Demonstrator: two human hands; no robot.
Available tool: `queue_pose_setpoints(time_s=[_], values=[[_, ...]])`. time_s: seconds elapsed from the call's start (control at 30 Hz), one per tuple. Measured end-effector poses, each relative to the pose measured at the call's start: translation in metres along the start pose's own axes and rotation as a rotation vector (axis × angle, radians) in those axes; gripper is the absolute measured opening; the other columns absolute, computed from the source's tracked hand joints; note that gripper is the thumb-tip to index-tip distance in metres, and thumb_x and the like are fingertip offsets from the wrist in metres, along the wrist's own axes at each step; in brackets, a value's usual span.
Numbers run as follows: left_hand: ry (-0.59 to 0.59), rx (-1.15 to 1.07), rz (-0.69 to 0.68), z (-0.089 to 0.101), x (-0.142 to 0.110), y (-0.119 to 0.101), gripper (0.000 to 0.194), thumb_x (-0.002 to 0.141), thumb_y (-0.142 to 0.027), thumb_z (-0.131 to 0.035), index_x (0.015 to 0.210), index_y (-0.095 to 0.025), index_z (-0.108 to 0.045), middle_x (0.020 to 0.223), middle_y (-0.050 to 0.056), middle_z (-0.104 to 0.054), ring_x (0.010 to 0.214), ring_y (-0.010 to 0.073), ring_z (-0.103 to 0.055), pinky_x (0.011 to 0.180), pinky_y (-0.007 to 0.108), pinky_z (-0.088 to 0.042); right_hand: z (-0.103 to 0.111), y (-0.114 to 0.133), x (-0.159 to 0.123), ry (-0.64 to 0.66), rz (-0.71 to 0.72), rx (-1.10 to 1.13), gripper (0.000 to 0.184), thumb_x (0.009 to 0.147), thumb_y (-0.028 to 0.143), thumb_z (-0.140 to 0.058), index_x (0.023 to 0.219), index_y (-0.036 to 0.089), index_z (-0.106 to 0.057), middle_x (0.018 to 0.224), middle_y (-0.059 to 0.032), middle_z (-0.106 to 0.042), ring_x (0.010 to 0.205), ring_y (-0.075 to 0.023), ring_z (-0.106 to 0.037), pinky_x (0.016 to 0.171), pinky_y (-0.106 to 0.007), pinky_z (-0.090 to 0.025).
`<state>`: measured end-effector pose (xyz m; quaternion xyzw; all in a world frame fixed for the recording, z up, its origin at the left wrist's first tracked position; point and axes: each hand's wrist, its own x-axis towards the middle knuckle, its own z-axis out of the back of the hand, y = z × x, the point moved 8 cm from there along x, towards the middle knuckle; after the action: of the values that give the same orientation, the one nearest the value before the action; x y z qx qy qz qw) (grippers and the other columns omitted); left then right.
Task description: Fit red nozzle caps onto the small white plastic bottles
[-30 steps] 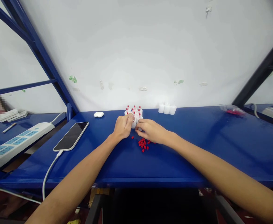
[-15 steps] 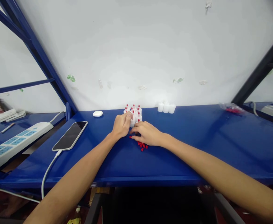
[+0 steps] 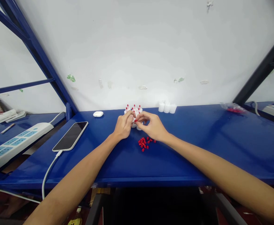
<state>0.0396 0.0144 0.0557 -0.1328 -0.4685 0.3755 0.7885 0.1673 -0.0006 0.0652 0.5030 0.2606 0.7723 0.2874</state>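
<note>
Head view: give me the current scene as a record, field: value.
left hand: around a white bottle
right hand: pinching a red cap near that bottle's top
behind hands: red-capped bottles, upright
in front: loose red caps
far left: charging phone, white earbud case
by wall: white containers
far right: clear bag, red contents

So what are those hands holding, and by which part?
The right hand pinches a red cap, apparently by its sides. The left hand is at a white bottle; its grip is unclear.
</note>
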Motion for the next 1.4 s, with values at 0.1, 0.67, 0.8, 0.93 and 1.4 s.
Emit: queue_pose_setpoints(time_s=[0.1, 0.67, 0.8, 0.93, 1.4], values=[[0.002, -0.013, -0.024, 0.000, -0.001, -0.006, 0.034, 0.100, -0.044, -0.035, 0.093, -0.018, -0.056, 0.056, -0.005, -0.050, 0.051, 0.0120, -0.047, 0.057, 0.025, -0.036, -0.002, -0.003, 0.000, 0.004, -0.056, 0.086, 0.008, 0.082, 0.019, -0.063, 0.091, 0.019, -0.064, 0.082, 0.0002, -0.073, 0.072, -0.0141, -0.067, 0.066, -0.027, -0.046], [-0.028, -0.414, 0.105, -0.005, 0.004, -0.007, 0.019, 0.077, -0.031, -0.062, 0.085, -0.019, -0.048, 0.054, -0.009, -0.047, 0.043, 0.0063, -0.043, 0.047, 0.019, -0.033, -0.006, -0.002, -0.001, 0.037, -0.060, 0.026, 0.012, 0.086, 0.023, -0.061, 0.095, 0.018, -0.068, 0.078, 0.0000, -0.073, 0.066, -0.0136, -0.063, 0.066, -0.028, -0.046], [-0.095, -0.402, 0.134, 0.000, 0.006, -0.002, 0.021, 0.073, -0.021, -0.054, 0.093, -0.021, -0.046, 0.049, -0.012, -0.042, 0.037, 0.0051, -0.036, 0.043, 0.017, -0.027, 0.000, 0.007, -0.004, 0.020, 0.054, -0.076, 0.016, 0.084, 0.014, -0.057, 0.092, 0.020, -0.069, 0.084, -0.0012, -0.072, 0.074, -0.0154, -0.064, 0.072, -0.030, -0.049], [-0.116, -0.425, 0.171, 0.003, 0.006, 0.007, 0.027, 0.076, -0.020, -0.053, 0.100, -0.023, -0.042, 0.046, -0.014, -0.042, 0.035, 0.0066, -0.037, 0.042, 0.017, -0.028, -0.005, 0.020, -0.011, 0.118, 0.273, -0.241, 0.036, 0.081, 0.006, -0.051, 0.105, 0.022, -0.073, 0.120, -0.0063, -0.070, 0.109, -0.0216, -0.062, 0.098, -0.041, -0.046], [-0.320, -0.004, 0.147, 0.023, 0.001, 0.019, 0.026, 0.097, -0.036, -0.039, 0.103, -0.021, -0.059, 0.072, -0.001, -0.060, 0.055, 0.0125, -0.051, 0.055, 0.024, -0.040, 0.005, -0.003, -0.006, 0.155, 0.227, -0.703, 0.042, 0.085, 0.008, -0.049, 0.121, 0.017, -0.069, 0.118, -0.0103, -0.071, 0.111, -0.0289, -0.055, 0.092, -0.045, -0.040]])
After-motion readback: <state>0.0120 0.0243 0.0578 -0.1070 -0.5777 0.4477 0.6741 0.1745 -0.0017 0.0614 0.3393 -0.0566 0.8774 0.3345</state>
